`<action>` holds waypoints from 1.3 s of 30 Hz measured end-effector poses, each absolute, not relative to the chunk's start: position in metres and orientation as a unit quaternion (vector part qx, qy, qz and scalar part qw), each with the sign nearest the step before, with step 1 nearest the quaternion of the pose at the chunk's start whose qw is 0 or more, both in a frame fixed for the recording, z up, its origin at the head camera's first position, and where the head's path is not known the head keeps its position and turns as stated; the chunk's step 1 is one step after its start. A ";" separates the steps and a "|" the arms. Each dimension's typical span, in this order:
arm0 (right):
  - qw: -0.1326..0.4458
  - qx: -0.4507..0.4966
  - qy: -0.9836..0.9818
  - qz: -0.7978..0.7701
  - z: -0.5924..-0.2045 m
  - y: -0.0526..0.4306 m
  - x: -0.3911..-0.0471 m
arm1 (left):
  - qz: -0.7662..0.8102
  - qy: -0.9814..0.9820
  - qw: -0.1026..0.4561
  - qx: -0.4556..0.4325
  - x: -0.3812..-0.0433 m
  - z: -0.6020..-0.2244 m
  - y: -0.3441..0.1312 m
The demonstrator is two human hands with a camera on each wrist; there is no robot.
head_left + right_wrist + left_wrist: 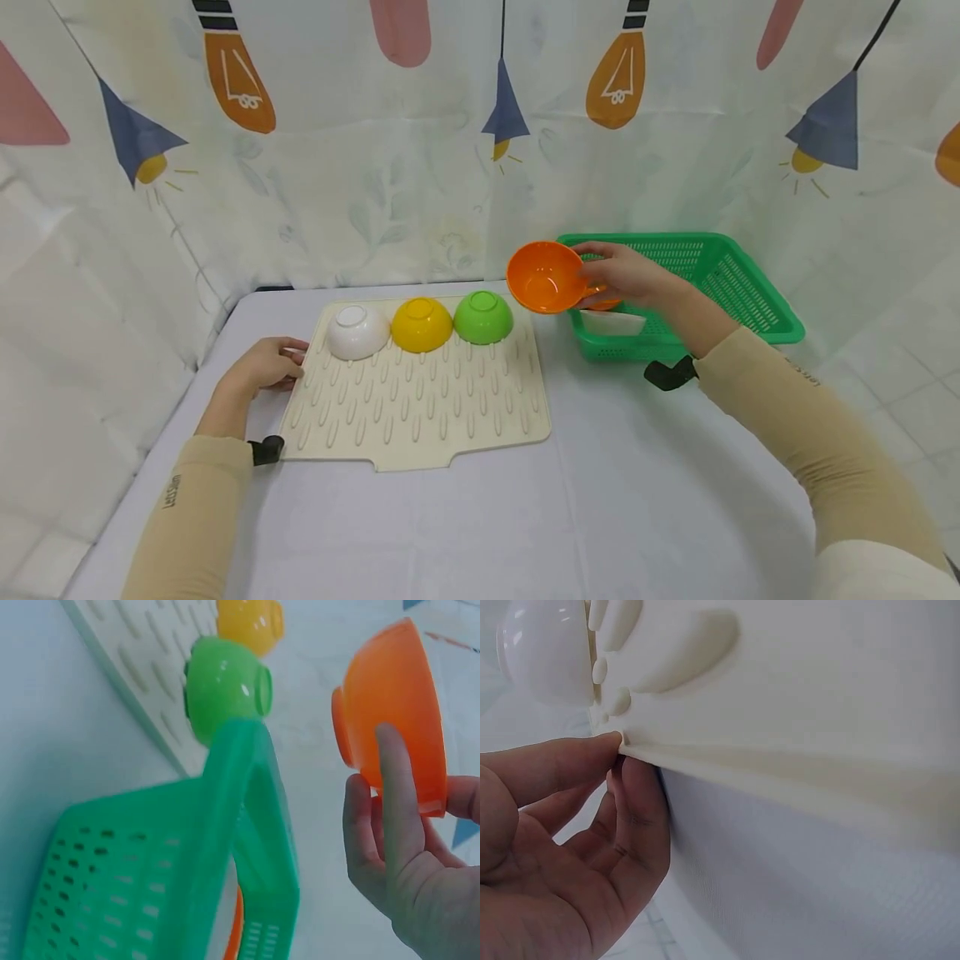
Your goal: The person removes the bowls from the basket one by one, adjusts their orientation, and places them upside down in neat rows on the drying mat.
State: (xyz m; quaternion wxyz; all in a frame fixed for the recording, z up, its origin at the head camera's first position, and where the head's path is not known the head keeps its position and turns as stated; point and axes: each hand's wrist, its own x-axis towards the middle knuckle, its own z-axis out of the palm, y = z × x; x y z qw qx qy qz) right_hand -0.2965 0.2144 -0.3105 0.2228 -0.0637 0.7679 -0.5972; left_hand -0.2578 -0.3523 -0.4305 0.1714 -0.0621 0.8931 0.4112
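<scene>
In the head view my right hand (628, 275) holds an orange bowl (542, 279) by its rim, raised beside the left end of the green basket (761, 292). The right wrist view shows that bowl (397, 705) tipped on its side, fingers and thumb at its lower edge. My left hand (264, 367) pinches the left edge of a cream ridged drying mat (420, 417), thumb on top and fingers beneath in the left wrist view. Upside down along the mat's far side sit a white bowl (358, 335), a yellow bowl (422, 327) and a green bowl (483, 318).
Inside the basket's left end lie another orange piece (606, 302) and a white piece (611, 323), both partly covered. A patterned curtain (315, 192) hangs right behind the table. Pale cloth (510, 533) covers the tabletop.
</scene>
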 end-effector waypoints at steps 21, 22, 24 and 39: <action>0.291 -0.079 0.713 -0.633 -0.362 0.137 -0.279 | 0.411 0.895 0.165 -0.059 -0.256 -0.428 -0.352; 0.298 -0.075 0.710 -0.634 -0.365 0.135 -0.278 | 0.410 0.895 0.165 -0.057 -0.256 -0.428 -0.351; 0.309 -0.067 0.705 -0.634 -0.370 0.131 -0.276 | 0.410 0.896 0.163 -0.055 -0.256 -0.428 -0.351; 0.330 -0.038 0.684 -0.650 -0.378 0.117 -0.269 | 0.377 0.923 0.029 -0.064 -0.243 -0.407 -0.323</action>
